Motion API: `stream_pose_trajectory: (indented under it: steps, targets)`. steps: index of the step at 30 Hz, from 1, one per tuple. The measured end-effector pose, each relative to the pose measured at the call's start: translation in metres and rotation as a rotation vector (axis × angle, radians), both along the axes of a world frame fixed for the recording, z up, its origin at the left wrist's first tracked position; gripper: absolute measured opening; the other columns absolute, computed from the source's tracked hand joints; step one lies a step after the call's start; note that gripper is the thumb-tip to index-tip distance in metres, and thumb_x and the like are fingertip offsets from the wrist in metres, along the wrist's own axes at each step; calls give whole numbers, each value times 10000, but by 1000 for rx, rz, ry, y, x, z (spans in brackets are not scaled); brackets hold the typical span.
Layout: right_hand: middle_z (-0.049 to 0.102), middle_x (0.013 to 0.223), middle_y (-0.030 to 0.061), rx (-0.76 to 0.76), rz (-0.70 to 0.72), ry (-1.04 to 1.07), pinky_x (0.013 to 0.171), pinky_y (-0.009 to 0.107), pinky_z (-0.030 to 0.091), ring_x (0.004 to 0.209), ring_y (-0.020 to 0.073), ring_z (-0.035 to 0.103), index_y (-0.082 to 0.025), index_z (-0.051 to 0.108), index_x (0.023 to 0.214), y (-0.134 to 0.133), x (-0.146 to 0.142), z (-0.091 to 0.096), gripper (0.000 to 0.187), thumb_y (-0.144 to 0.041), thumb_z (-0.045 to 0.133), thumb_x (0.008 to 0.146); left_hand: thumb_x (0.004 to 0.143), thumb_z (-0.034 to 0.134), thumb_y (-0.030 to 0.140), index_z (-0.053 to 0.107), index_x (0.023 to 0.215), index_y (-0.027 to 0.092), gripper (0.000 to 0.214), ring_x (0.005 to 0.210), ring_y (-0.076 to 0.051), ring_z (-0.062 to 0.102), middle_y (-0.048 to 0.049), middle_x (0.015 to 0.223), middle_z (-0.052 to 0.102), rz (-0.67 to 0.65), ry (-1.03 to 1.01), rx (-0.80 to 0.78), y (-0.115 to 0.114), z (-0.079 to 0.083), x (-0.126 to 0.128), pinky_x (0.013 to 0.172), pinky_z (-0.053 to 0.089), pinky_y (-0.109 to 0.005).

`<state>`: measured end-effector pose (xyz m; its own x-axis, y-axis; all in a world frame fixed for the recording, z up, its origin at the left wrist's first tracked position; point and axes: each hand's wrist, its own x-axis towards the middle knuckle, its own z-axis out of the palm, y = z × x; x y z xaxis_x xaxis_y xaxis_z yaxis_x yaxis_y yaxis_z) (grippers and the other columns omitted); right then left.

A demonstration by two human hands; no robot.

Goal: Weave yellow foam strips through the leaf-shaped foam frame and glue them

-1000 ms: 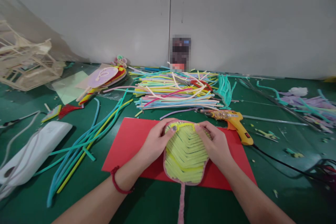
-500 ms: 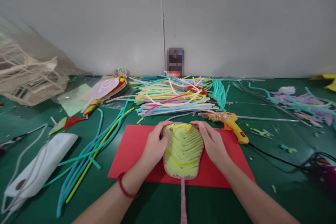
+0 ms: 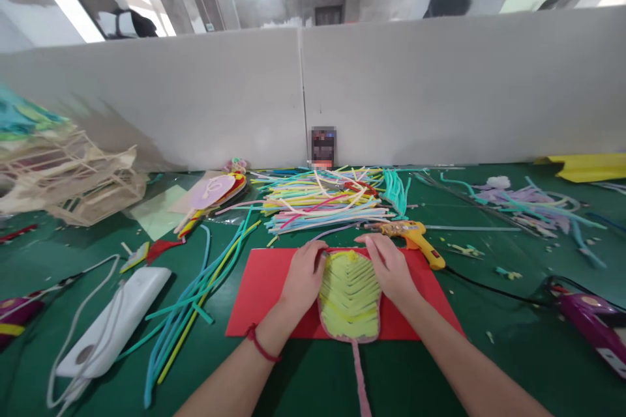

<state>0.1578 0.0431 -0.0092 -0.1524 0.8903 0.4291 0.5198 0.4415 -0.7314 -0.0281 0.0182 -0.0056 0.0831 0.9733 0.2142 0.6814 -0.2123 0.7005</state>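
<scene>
A leaf-shaped hand fan (image 3: 350, 300), filled with slanting rows of yellow-green pipe cleaners and edged in pink, lies over a red sheet (image 3: 268, 287). Its pink handle (image 3: 358, 378) points toward me. My left hand (image 3: 306, 277) has its fingers bent over the fan's upper left edge, fingertips partly hidden. At the upper right edge, my right hand (image 3: 388, 267) grips the rim, its index finger reaching along the top. A small yellow tuft (image 3: 351, 255) sits at the top middle of the fan, between both hands.
Behind the sheet lies a heap of coloured pipe cleaners (image 3: 323, 202). A yellow glue gun (image 3: 415, 238) rests right of it, its cord trailing right. To the left are loose blue-green stems (image 3: 186, 313), a white power strip (image 3: 117, 319) and finished fans (image 3: 215, 192).
My view has tilted up, showing the room beyond the partition. My left thumb has moved off the fan's face to its edge. The fan's handle now slants slightly right.
</scene>
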Motion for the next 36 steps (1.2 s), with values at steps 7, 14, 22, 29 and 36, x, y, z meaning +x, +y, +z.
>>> stream_pose_trajectory:
  steps: [7,14,22,29,36]
  targets:
    - [461,1315,68,-10,68,-321,1026,404,347,1237,203,390,-217,449,1255,-26,35,-5,400,-339,350,887,866,300,204,405,1275,223,422,1303,-242,289,-80,1397,351,113,465,-11,-33,10,-25,1044,264,-498]
    - [352,1394,52,-1,71,-585,1033,440,342,1280,229,331,-211,353,1339,-53,53,-32,485,-379,335,885,877,290,416,296,1356,220,518,1317,-237,258,-84,1408,328,77,664,-33,-65,-6,-59,1036,289,-470]
    - [414,1355,69,57,52,-531,1029,447,340,1252,227,378,-208,440,1283,-35,42,-32,447,-380,331,885,855,363,388,388,1305,204,487,1294,-255,306,-91,1389,367,127,669,-65,-47,-3,-60,1039,275,-475]
    - [634,1061,90,1,-102,-268,899,398,455,997,214,583,-198,611,990,-26,40,-26,308,-337,365,864,831,371,178,606,913,137,252,1033,-230,528,-125,1044,590,127,580,46,-8,25,-41,900,418,-392]
    - [637,924,88,33,-295,-270,755,353,472,833,209,595,-183,588,897,-1,54,-1,246,-326,406,815,847,371,185,582,905,162,219,905,-195,558,-88,943,616,100,295,257,39,12,-29,825,443,-359]
